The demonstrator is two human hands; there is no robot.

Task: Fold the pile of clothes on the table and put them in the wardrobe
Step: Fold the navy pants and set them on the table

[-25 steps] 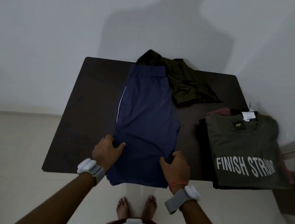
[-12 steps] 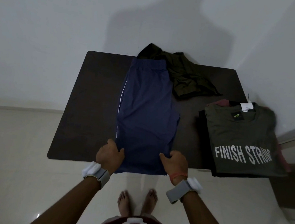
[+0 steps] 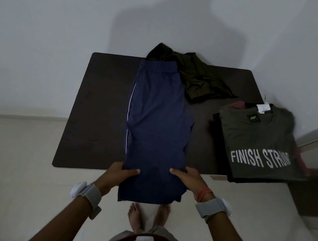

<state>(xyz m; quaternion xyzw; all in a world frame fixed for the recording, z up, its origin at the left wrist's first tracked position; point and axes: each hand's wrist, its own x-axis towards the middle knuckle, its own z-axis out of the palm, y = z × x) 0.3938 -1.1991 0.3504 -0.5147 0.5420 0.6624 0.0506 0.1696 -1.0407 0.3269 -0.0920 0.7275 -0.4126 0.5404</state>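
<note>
Navy blue shorts (image 3: 157, 120) with a white side stripe lie lengthwise down the middle of the dark table (image 3: 100, 103), waistband at the far edge, leg ends hanging over the near edge. My left hand (image 3: 121, 172) grips the shorts' left edge near the hem, thumb on top. Opposite it, my right hand (image 3: 187, 178) grips the right edge the same way. A crumpled dark olive garment (image 3: 196, 78) lies at the back of the table, right of the waistband.
A folded stack topped by an olive "FINISH STRONG" T-shirt (image 3: 260, 143) sits at the table's right end, overhanging its near edge. A white wall stands close behind the table. My bare feet (image 3: 147, 216) are on the pale floor below the hem.
Both hands have slid down the shorts' sides toward me and pulled the leg ends off the near edge, where they now hang lower.
</note>
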